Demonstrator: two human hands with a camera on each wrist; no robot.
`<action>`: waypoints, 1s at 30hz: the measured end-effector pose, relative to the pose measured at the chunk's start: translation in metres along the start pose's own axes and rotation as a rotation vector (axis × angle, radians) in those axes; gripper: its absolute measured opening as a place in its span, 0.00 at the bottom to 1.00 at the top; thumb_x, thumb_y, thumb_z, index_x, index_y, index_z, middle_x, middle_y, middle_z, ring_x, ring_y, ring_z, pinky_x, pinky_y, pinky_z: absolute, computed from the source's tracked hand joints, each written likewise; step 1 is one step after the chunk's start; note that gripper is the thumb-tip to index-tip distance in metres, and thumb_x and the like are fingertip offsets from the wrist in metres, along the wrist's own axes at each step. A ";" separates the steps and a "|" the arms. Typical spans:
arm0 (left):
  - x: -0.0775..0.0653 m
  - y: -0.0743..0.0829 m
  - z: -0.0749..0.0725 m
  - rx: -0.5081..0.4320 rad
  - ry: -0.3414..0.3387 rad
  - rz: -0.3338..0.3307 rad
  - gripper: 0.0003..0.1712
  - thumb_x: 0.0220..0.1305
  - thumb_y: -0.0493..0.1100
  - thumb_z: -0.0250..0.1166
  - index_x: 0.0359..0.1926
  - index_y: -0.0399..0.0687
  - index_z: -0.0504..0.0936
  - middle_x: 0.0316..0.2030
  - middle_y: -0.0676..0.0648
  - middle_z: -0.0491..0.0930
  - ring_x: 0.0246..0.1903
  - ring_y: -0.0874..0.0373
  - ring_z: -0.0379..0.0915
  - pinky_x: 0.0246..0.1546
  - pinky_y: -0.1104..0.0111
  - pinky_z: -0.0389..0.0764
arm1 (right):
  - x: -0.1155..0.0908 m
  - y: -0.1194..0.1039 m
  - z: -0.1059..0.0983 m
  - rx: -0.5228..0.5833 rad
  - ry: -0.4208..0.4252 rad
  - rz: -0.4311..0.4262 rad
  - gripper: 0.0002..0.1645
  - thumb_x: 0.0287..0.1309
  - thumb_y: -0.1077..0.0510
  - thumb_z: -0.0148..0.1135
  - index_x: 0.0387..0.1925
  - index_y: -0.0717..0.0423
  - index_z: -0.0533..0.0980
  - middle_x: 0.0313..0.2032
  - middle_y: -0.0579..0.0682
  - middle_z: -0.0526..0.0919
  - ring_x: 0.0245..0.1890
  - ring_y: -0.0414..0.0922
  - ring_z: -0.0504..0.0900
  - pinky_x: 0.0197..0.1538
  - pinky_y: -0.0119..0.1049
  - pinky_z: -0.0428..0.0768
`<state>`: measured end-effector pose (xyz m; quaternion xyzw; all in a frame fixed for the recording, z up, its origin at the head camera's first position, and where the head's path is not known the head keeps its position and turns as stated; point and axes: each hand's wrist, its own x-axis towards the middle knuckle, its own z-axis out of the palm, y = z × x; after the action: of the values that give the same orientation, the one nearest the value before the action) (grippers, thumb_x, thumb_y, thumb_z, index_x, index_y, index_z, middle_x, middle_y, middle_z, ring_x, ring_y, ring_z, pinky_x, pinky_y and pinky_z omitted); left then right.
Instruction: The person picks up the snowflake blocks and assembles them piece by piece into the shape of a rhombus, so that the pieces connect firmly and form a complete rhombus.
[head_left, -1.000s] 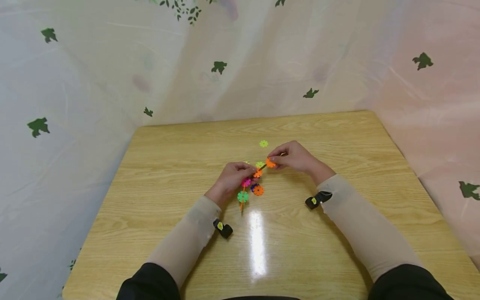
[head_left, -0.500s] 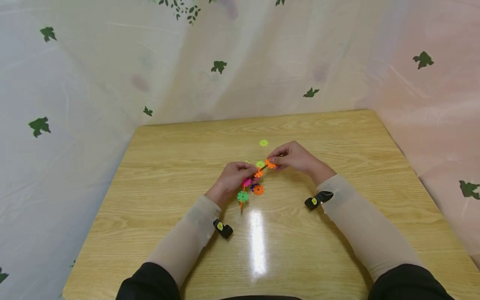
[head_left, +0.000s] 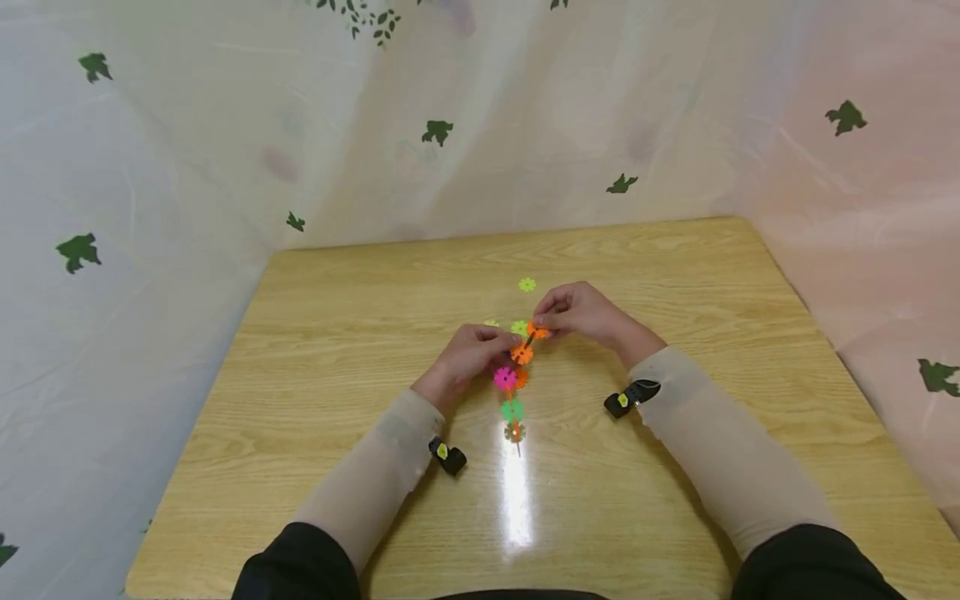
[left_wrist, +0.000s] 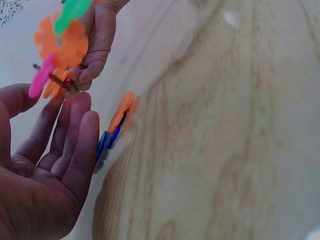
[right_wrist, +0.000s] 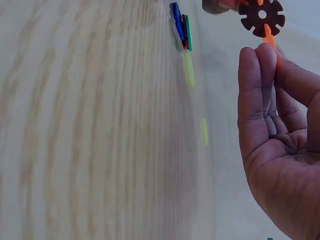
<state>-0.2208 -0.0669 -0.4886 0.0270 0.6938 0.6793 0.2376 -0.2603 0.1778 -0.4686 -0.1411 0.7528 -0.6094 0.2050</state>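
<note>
A chain of flower-shaped interlocking plastic discs spans my two hands in the head view. My right hand (head_left: 581, 308) pinches the orange disc (head_left: 537, 330) at its upper end, with a dark brown disc (right_wrist: 262, 19) slotted into it. Just below is another orange disc (head_left: 522, 353), where my left hand (head_left: 472, 358) holds the chain with thumb and fingertips; the exact contact is partly hidden. From there a pink disc (head_left: 505, 378), a green disc (head_left: 512, 411) and a brownish disc (head_left: 514, 432) run down toward me.
On the wooden table (head_left: 337, 333) lie loose discs beyond the hands: a yellow disc (head_left: 527, 285) and a yellow-green disc (head_left: 520, 327). Blue discs (left_wrist: 104, 145) and an orange disc (left_wrist: 121, 111) lie beneath the chain. A patterned cloth (head_left: 525, 125) stands behind the table.
The chain's lower part has swung right and turned, showing the pink disc's face and a brownish end disc. My right hand has dipped slightly; my left hand has barely moved.
</note>
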 end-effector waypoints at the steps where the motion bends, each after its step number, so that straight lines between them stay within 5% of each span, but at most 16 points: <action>1: 0.000 0.000 0.000 -0.003 -0.010 -0.007 0.15 0.70 0.46 0.72 0.47 0.38 0.89 0.38 0.45 0.89 0.33 0.57 0.85 0.38 0.67 0.87 | 0.001 0.001 0.002 -0.001 -0.014 -0.003 0.10 0.68 0.65 0.70 0.45 0.70 0.83 0.37 0.56 0.89 0.34 0.49 0.89 0.46 0.51 0.89; 10: 0.002 -0.004 -0.003 -0.106 -0.024 0.015 0.13 0.74 0.37 0.67 0.52 0.29 0.84 0.36 0.46 0.87 0.34 0.59 0.85 0.36 0.68 0.88 | 0.012 -0.004 0.019 -0.120 -0.055 -0.024 0.07 0.71 0.65 0.66 0.42 0.66 0.85 0.35 0.57 0.89 0.34 0.51 0.88 0.42 0.48 0.89; 16: 0.001 -0.003 -0.012 -0.118 -0.029 -0.003 0.13 0.76 0.36 0.63 0.55 0.32 0.82 0.41 0.42 0.86 0.38 0.55 0.87 0.43 0.62 0.89 | 0.020 -0.003 0.019 -0.503 0.052 -0.061 0.13 0.71 0.60 0.66 0.53 0.60 0.85 0.38 0.51 0.87 0.35 0.48 0.84 0.40 0.42 0.84; 23: 0.001 -0.005 -0.017 -0.132 -0.055 0.011 0.16 0.77 0.33 0.61 0.60 0.28 0.79 0.40 0.43 0.84 0.35 0.55 0.86 0.44 0.61 0.89 | 0.026 -0.004 0.022 -0.790 -0.041 -0.057 0.19 0.62 0.59 0.75 0.55 0.55 0.86 0.45 0.51 0.87 0.47 0.49 0.83 0.54 0.47 0.82; 30: -0.001 -0.005 -0.021 -0.149 -0.044 0.018 0.08 0.76 0.33 0.59 0.48 0.32 0.81 0.34 0.43 0.82 0.33 0.54 0.86 0.43 0.59 0.89 | 0.027 -0.002 0.024 -0.767 -0.059 -0.061 0.10 0.58 0.63 0.75 0.42 0.56 0.85 0.39 0.50 0.85 0.42 0.50 0.80 0.51 0.46 0.81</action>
<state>-0.2266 -0.0868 -0.4935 0.0303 0.6358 0.7304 0.2479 -0.2724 0.1438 -0.4750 -0.2474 0.9152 -0.2853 0.1407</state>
